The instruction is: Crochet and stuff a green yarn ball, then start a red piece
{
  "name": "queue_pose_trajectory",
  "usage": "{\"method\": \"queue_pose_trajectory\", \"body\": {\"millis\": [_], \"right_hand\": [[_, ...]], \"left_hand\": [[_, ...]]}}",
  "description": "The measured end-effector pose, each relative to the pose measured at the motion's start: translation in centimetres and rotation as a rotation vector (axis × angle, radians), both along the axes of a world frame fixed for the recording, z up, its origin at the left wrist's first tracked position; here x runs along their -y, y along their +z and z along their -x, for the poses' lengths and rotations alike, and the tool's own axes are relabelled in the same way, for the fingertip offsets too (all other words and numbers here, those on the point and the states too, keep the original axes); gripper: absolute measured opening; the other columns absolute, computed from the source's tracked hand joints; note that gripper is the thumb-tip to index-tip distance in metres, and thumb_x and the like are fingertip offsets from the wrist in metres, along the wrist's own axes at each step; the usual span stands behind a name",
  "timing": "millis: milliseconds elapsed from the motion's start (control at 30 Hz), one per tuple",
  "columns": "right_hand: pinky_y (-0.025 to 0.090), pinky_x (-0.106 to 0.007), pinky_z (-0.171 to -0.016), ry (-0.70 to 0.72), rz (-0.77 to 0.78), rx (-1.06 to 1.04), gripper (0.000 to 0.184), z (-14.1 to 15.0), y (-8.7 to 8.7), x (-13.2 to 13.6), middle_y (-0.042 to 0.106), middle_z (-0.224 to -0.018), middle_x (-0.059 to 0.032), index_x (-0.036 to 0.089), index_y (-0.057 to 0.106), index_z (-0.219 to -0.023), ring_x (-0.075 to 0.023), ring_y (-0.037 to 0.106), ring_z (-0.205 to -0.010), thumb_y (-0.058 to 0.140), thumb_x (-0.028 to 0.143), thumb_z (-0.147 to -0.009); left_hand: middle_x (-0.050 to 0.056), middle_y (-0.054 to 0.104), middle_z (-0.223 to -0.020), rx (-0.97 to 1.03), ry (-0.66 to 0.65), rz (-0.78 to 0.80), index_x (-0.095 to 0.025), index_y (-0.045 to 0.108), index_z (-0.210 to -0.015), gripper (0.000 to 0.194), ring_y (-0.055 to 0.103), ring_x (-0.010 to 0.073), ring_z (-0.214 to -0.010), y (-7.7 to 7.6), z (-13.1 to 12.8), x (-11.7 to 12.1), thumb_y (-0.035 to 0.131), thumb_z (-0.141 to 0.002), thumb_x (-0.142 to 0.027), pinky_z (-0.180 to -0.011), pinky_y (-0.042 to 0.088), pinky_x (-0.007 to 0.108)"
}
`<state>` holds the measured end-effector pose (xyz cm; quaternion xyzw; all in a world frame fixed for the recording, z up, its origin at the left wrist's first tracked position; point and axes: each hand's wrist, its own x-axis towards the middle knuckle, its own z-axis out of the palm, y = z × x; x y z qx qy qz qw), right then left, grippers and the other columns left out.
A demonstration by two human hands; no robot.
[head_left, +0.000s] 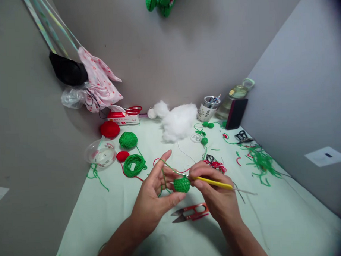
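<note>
A small round green crochet piece [181, 184] is pinched between the thumb and fingers of my left hand [156, 190]. Green yarn [168, 165] loops over that hand's raised index finger and runs down to the piece. My right hand [217, 190] grips a crochet hook [213, 181] with a yellow handle. The hook's metal tip meets the upper edge of the green piece; a thinner metal end sticks out to the right. Below the hands, orange-handled thread snips [190, 212] lie on the table with their blades pointing left.
At left are green yarn balls [128, 140], a coiled green skein [134, 165], red yarn [109, 129] and a clear bowl [101, 153]. White stuffing [178, 122] sits at the back, beside a pen tin [208, 108], bottle and phone [236, 113]. Green yarn scraps [262, 162] litter the right.
</note>
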<state>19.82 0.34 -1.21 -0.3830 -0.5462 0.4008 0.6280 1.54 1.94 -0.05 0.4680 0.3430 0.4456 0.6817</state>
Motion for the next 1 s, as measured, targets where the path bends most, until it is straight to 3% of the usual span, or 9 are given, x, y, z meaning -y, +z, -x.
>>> {"method": "queue_pose_trajectory", "body": {"millis": [167,267,467,700,1000], "right_hand": [[0.057,-0.032,-0.073,-0.065,-0.042,0.122,0.018,0.3,0.3,0.3,0.077,-0.096,-0.0050,0.032,0.083,-0.104,-0.0198,0.070,-0.089,0.071,0.022,-0.096],[0.058,-0.035,-0.078,-0.083,-0.059,0.109,0.019,0.7,0.4,0.4,0.081,-0.098,-0.0041,0.033,0.083,-0.105,-0.0210,0.071,-0.092,0.069,0.022,-0.097],[0.058,-0.033,-0.075,-0.055,-0.050,-0.120,0.017,1.3,-0.2,0.5,0.082,-0.103,-0.0036,0.034,0.082,-0.105,-0.0202,0.073,-0.094,0.067,0.027,-0.100],[0.061,-0.035,-0.073,-0.011,-0.002,-0.215,0.014,1.4,0.0,0.4,0.083,-0.094,-0.0031,0.031,0.078,-0.097,-0.0202,0.075,-0.083,0.070,0.041,-0.097],[0.062,-0.039,-0.073,0.112,0.061,-0.087,0.024,-0.5,0.6,0.3,0.081,-0.088,-0.0070,0.023,0.073,-0.097,-0.0219,0.075,-0.080,0.062,0.044,-0.101]], "left_hand": [[-0.003,0.065,-0.099,0.013,-0.009,-0.101,-0.037,0.047,-0.154,0.087,0.066,0.0129,-0.099,-0.9,0.0,-0.1,0.084,-0.080,-0.012,-0.100,0.052,0.028],[-0.004,0.065,-0.099,-0.014,0.005,-0.112,-0.039,0.052,-0.150,0.082,0.066,0.0122,-0.097,-1.3,0.0,0.0,0.084,-0.080,-0.011,-0.096,0.053,0.026],[-0.002,0.067,-0.103,-0.012,0.036,-0.119,-0.039,0.057,-0.146,0.074,0.068,0.0138,-0.100,-1.4,0.1,0.1,0.082,-0.082,-0.011,-0.096,0.054,0.027],[-0.001,0.071,-0.100,-0.031,0.028,-0.130,-0.034,0.057,-0.148,0.073,0.072,0.0164,-0.098,-1.3,0.1,0.3,0.082,-0.082,-0.012,-0.094,0.057,0.029],[0.000,0.073,-0.105,-0.186,-0.043,-0.249,-0.038,0.053,-0.151,0.072,0.070,0.0182,-0.102,-1.0,0.8,0.1,0.073,-0.087,-0.010,-0.098,0.055,0.031]]}}
